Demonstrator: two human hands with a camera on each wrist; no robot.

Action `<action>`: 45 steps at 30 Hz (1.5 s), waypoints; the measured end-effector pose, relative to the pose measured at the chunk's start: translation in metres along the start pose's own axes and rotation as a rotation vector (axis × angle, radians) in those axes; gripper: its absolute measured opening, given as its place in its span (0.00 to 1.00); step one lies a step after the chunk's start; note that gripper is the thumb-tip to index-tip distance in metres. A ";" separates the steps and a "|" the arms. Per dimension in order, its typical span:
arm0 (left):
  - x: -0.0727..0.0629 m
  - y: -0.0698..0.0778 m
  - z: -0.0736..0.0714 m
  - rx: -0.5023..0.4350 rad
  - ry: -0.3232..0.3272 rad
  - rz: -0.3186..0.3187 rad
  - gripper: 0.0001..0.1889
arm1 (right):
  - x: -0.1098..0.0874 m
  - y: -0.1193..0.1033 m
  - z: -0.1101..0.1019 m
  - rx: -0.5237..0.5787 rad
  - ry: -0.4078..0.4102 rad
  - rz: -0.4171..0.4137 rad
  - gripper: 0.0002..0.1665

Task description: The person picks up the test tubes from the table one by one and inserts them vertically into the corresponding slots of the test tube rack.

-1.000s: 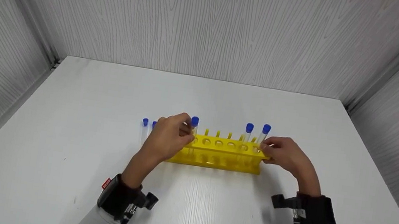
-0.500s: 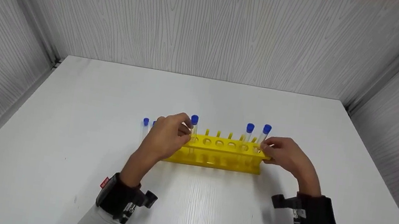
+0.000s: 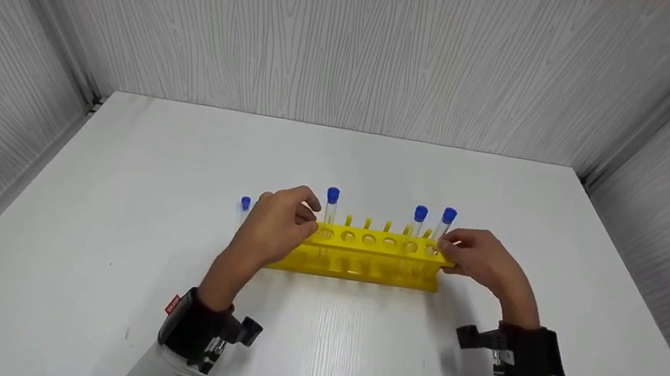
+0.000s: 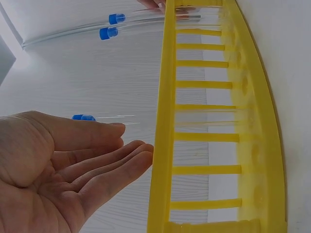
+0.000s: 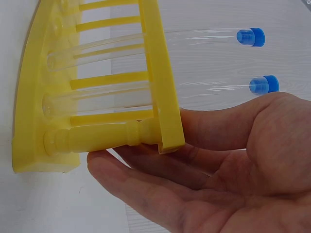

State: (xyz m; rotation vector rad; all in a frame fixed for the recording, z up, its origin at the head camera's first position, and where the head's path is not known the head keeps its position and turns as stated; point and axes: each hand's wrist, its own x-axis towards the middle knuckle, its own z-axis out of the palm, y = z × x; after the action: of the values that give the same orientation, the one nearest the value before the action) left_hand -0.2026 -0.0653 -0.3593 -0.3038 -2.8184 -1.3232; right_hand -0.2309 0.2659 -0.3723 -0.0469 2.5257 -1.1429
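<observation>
A yellow test tube rack (image 3: 365, 251) stands on the white table in the head view. My right hand (image 3: 479, 261) holds its right end, thumb at the top plate and fingers underneath, as the right wrist view shows. Near the rack's left part, my left hand (image 3: 277, 222) has loosely extended fingers beside a blue-capped test tube (image 3: 332, 195), which stands in a hole. In the left wrist view a gap shows between thumb and fingers (image 4: 107, 170), with that tube's blue cap (image 4: 83, 118) behind the thumb. The rack's left end is hidden by my left hand in the head view.
Two more capped tubes, one (image 3: 420, 214) upright and one (image 3: 448, 217) leaning slightly right, stand in the rack's right holes. Another blue-capped tube (image 3: 245, 204) shows left of my left hand. Wood-grained panels (image 3: 355, 46) enclose the table's back and sides.
My left hand has shifted slightly left, its fingers coming away from the tube. That tube's cap sits slightly higher and further right. A second cap at far left became hidden. The right hand stays put.
</observation>
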 end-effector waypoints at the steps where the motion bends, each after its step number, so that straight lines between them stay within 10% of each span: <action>1: 0.000 0.000 -0.001 0.002 0.006 -0.003 0.11 | 0.000 0.000 0.000 0.005 0.000 -0.003 0.25; 28: -0.003 -0.008 -0.031 0.030 0.082 -0.024 0.12 | 0.001 0.002 -0.001 -0.010 0.005 -0.022 0.22; 45: -0.001 -0.038 -0.062 0.106 0.067 -0.210 0.17 | 0.002 0.002 -0.001 -0.019 0.005 -0.015 0.23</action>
State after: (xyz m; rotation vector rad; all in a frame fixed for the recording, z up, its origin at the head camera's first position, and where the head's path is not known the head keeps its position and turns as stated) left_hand -0.2126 -0.1368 -0.3483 0.0390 -2.9147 -1.1836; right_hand -0.2324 0.2676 -0.3737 -0.0675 2.5444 -1.1265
